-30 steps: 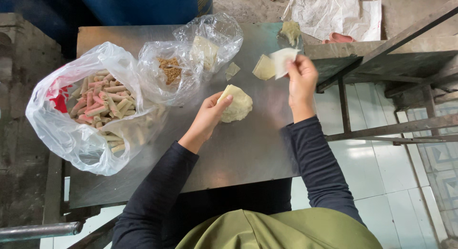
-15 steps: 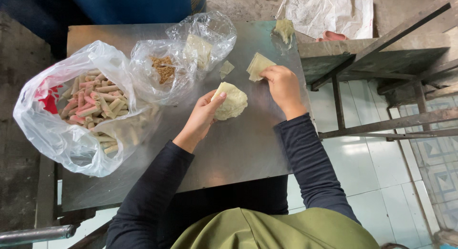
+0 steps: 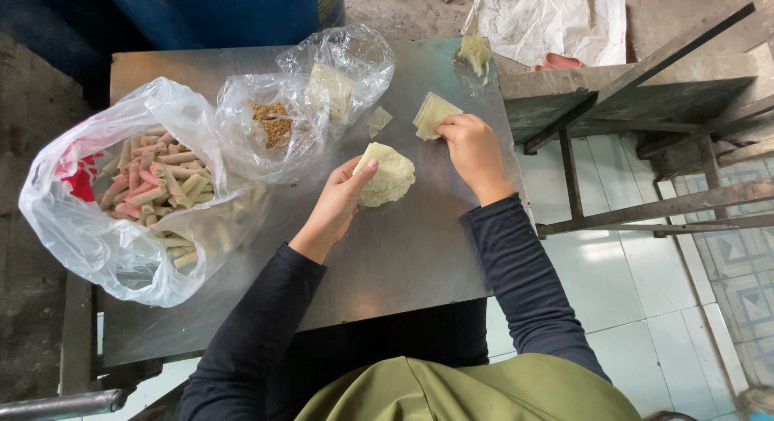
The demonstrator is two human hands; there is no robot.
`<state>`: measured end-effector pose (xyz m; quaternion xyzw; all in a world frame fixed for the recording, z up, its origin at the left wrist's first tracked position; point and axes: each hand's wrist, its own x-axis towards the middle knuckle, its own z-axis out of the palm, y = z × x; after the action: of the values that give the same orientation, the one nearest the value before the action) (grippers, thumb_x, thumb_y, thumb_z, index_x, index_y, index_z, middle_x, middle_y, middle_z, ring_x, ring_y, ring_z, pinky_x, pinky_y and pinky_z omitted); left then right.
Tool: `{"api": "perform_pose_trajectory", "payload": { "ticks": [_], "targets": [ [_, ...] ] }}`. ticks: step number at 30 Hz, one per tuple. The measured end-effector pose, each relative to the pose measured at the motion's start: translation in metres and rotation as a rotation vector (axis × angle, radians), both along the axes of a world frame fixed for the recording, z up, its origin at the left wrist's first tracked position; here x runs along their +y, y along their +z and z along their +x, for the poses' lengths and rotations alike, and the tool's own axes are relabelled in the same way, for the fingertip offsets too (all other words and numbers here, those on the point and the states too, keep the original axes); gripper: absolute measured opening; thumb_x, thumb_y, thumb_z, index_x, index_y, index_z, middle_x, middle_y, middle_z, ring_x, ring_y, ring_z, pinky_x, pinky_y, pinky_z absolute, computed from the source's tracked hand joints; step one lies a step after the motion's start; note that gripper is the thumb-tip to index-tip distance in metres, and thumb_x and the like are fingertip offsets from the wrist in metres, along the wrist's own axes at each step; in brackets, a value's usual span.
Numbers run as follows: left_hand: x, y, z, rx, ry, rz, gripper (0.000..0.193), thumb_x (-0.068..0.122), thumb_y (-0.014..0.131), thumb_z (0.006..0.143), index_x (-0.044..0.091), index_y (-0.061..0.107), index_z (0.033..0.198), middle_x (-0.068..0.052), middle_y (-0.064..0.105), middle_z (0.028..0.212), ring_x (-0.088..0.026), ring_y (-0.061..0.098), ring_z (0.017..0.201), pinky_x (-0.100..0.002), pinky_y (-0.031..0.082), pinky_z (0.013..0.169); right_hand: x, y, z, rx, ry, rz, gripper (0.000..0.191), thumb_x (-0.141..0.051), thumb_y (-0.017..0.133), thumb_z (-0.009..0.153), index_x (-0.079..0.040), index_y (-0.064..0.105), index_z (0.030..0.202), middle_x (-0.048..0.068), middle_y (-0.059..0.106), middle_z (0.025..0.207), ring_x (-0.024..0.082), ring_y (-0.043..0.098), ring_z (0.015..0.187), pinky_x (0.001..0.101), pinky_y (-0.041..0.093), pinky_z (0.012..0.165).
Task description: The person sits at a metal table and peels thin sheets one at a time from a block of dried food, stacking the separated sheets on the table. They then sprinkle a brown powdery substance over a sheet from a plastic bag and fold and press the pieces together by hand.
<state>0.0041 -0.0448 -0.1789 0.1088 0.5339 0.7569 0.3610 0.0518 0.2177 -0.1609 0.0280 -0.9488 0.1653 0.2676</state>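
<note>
My left hand (image 3: 339, 202) holds a pale, crumpled wrapper sheet (image 3: 388, 175) against the metal table (image 3: 387, 260), thumb on top of it. My right hand (image 3: 474, 153) rests on the table to the right, fingers pinching the edge of a small stack of folded pale wrappers (image 3: 432, 114). A small wrapper scrap (image 3: 378, 120) lies between the stack and the bags.
A large clear bag of rolled sticks (image 3: 149, 183) sits at the left. Two smaller clear bags hold brown filling (image 3: 272, 124) and more wrappers (image 3: 329, 86). Another wrapper piece (image 3: 476, 53) lies at the far edge. Metal frames (image 3: 645, 147) stand to the right.
My right hand came down from a raised spot at the far right and now lies on the wrapper stack. The left hand stays on the crumpled sheet.
</note>
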Motion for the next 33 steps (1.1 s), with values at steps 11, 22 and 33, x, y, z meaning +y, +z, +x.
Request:
{"api": "perform_pose_trajectory", "payload": {
  "ticks": [11, 22, 33],
  "targets": [
    [-0.005, 0.005, 0.0, -0.168, -0.081, 0.193, 0.062, 0.052, 0.05, 0.102, 0.001, 0.059, 0.137, -0.006, 0.071, 0.125, -0.013, 0.07, 0.111, -0.03, 0.058, 0.092, -0.025, 0.046, 0.019, -0.098, 0.273, -0.35, 0.028, -0.007, 0.077, 0.089, -0.004, 0.072, 0.116, 0.009, 0.072, 0.117, 0.025, 0.067, 0.103, 0.0358, 0.053, 0.087],
    [0.0, -0.007, -0.003, 0.079, -0.19, 0.224, 0.06, 0.005, 0.066, 0.09, 0.0, 0.048, 0.147, -0.007, 0.064, 0.132, -0.013, 0.063, 0.12, -0.03, 0.052, 0.1, -0.058, 0.063, 0.024, -0.339, 0.504, -0.593, 0.011, -0.003, 0.075, 0.089, -0.004, 0.076, 0.1, 0.003, 0.07, 0.104, 0.015, 0.067, 0.097, 0.0292, 0.054, 0.087],
    [0.001, -0.005, -0.002, 0.042, -0.097, 0.225, 0.052, 0.025, 0.069, 0.099, -0.003, 0.056, 0.14, -0.006, 0.07, 0.123, -0.011, 0.066, 0.109, -0.028, 0.053, 0.094, -0.06, 0.064, 0.027, -0.332, 0.459, -0.661, 0.006, -0.003, 0.073, 0.094, -0.004, 0.075, 0.1, 0.002, 0.068, 0.11, 0.013, 0.066, 0.097, 0.0275, 0.054, 0.085]
  ]
}}
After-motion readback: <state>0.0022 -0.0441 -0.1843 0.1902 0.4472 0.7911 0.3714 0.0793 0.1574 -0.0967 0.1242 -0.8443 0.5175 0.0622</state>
